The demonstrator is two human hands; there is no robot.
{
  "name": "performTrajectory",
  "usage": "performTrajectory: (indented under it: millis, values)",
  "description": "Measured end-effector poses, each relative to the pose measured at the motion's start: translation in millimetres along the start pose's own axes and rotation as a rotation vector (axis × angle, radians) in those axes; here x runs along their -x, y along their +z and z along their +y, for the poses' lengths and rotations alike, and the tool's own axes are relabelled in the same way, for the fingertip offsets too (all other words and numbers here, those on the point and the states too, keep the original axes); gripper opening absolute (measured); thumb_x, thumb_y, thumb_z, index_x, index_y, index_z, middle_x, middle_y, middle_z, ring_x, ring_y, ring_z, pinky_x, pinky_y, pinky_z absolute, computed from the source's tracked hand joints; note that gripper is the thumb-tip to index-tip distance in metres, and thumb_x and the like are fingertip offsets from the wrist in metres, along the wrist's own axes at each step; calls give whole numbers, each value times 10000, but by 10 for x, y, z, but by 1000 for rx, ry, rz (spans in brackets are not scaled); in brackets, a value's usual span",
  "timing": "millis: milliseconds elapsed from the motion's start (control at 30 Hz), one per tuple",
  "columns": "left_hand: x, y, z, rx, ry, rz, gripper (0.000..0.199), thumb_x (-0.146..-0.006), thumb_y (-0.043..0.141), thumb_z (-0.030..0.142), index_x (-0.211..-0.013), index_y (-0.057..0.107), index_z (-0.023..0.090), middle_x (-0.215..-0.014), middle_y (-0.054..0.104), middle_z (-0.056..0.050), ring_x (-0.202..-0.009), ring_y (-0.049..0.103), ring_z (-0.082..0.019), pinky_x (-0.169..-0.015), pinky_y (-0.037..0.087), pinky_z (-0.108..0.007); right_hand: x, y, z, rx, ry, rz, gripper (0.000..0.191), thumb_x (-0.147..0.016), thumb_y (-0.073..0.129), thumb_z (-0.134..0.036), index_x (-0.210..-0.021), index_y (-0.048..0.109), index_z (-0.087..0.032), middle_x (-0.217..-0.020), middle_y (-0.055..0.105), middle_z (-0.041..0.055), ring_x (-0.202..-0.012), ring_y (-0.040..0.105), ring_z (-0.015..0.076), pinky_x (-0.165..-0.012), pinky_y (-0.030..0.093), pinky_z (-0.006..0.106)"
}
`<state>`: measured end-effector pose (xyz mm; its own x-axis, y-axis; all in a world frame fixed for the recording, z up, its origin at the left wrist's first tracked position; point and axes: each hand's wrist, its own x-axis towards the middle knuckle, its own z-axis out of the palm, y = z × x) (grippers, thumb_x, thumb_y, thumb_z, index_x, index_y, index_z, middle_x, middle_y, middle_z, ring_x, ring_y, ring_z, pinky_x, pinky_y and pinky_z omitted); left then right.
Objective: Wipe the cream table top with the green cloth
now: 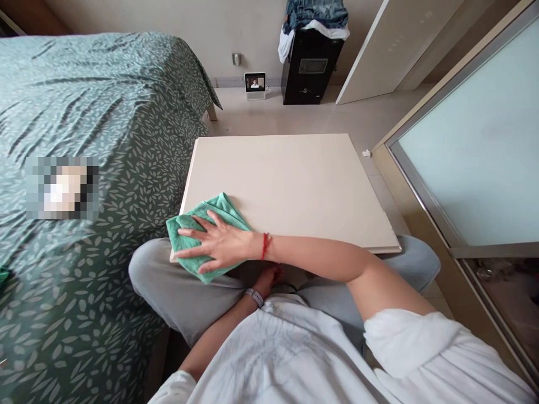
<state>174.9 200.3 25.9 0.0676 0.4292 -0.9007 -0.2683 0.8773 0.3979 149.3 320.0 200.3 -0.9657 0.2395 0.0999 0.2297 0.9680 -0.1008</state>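
A pale cream board or tabletop [278,185] spans in front of me, its near edge above my thighs. On its near left corner lies a folded green cloth [225,207], partly hanging over the edge. My right hand [214,241], with a red string bracelet at the wrist, rests flat on the cloth with its fingers spread, and the forearm crosses over the board's near edge. Lower down, in front of my lap, my left hand [272,278] sits beneath the right forearm near the board's edge. A watch band circles that wrist. Its fingers are mostly hidden in shadow.
To the left is a bed with a green leaf-patterned sheet [105,106], bearing a pixelated object [63,189]. Beyond the board stand a small screen device [255,85] and a black cabinet [310,70] topped with jeans [315,14]. A framed glass panel [484,134] borders the right.
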Motion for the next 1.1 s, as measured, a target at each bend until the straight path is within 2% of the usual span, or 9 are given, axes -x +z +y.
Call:
performTrajectory:
  millis: [100, 200, 400, 533, 667, 767, 833, 933, 1100]
  values:
    - [-18, -8, -1, 8, -18, 32, 362, -1187, 545, 68, -893, 711, 198, -881, 746, -27, -832, 701, -143, -920, 590, -264, -390, -139, 356, -83, 169, -90, 673, -1243, 632, -596, -1893, 566, -433, -2064, 315, 81, -1881, 282, 520, -1473, 266, 841]
    - [-21, -13, -6, 19, -27, 41, 389, -1166, 540, 50, -851, 702, 212, -814, 731, -19, -793, 689, -147, -890, 573, -252, -652, -309, 817, -178, 399, -106, 731, -1254, 602, -591, -1932, 516, -329, -2078, 225, 136, -1906, 188, 536, -1500, 152, 852]
    - [-38, -55, -23, 28, -30, 66, 389, -1125, 545, 37, -825, 716, 217, -799, 731, -27, -828, 717, -169, -981, 587, -286, -642, -431, 1566, -189, 698, 40, 708, -1290, 541, -509, -1911, 498, -173, -2046, 303, 169, -1849, 326, 525, -1441, 212, 867]
    - [-62, -69, -23, 11, -29, 68, 350, -1068, 592, 22, -816, 722, 228, -836, 750, -44, -911, 769, -200, -1015, 597, -312, -148, -484, 1903, -154, 880, 82, 719, -1284, 527, -510, -1892, 522, -126, -2044, 298, 200, -1854, 331, 522, -1457, 232, 849]
    - [-65, -65, -13, -10, -23, 61, 274, -1013, 658, 17, -847, 727, 225, -852, 760, -44, -928, 767, -206, -972, 600, -298, 657, -594, 2216, -100, 1097, 54, 795, -1316, 249, -495, -1894, 462, 7, -2028, 249, 297, -1845, 257, 604, -1447, 213, 809]
    - [-52, -58, -1, -11, -16, 56, 254, -1042, 664, 43, -865, 715, 218, -835, 756, -31, -884, 749, -177, -940, 590, -271, 1323, -644, 2354, -94, 1279, 71, 734, -1313, 340, -479, -1938, 440, -107, -2051, 234, 272, -1860, 274, 580, -1443, 219, 843]
    - [-41, -50, 6, -9, -13, 50, 262, -1071, 648, 59, -866, 709, 209, -827, 752, -29, -839, 731, -154, -918, 575, -254, 1709, -648, 2357, -84, 1390, 111, 712, -1292, 418, -463, -1952, 439, -194, -2059, 249, 244, -1863, 288, 573, -1429, 229, 898]
    - [-28, -33, 13, -8, -10, 32, 295, -1098, 598, 57, -867, 714, 199, -807, 744, -26, -794, 711, -138, -887, 554, -245, 2093, -613, 2229, -66, 1589, 181, 690, -1285, 385, -442, -1923, 487, -201, -2040, 280, 256, -1852, 270, 616, -1377, 272, 959]
    - [-30, 0, 6, -16, -1, 15, 305, -1093, 596, 50, -855, 714, 200, -798, 745, -25, -791, 706, -140, -897, 542, -254, 2160, -490, 1920, -108, 1792, 342, 735, -1266, 385, -423, -1906, 476, -71, -1997, 258, 380, -1815, 251, 678, -1311, 283, 995]
